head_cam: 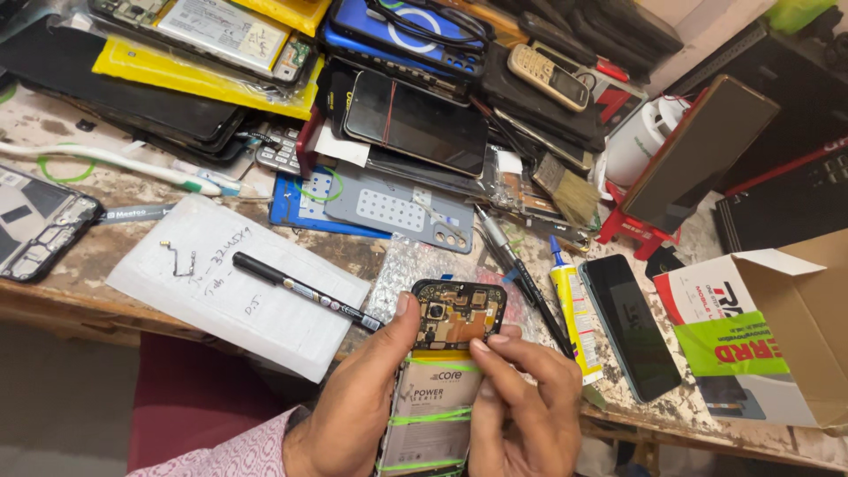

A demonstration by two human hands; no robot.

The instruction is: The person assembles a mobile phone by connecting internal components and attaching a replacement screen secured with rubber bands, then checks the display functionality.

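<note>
Centre left: slim black pen [305, 287] lies on matte white paper [230, 291] | bottom centre: your left hand [353, 406] grips the opened phone [446, 371], bare circuit board, green elastic bands | your right hand [521, 406] pinches its right edge | right: glossy black phone [632, 327] lies flat on the worn bench [698, 406].

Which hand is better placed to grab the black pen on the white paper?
Probably the left hand. It holds the left side of the open phone, and the black pen lies just up and left of its thumb. The right hand sits on the phone's far side, fingers on the green bands.
</note>
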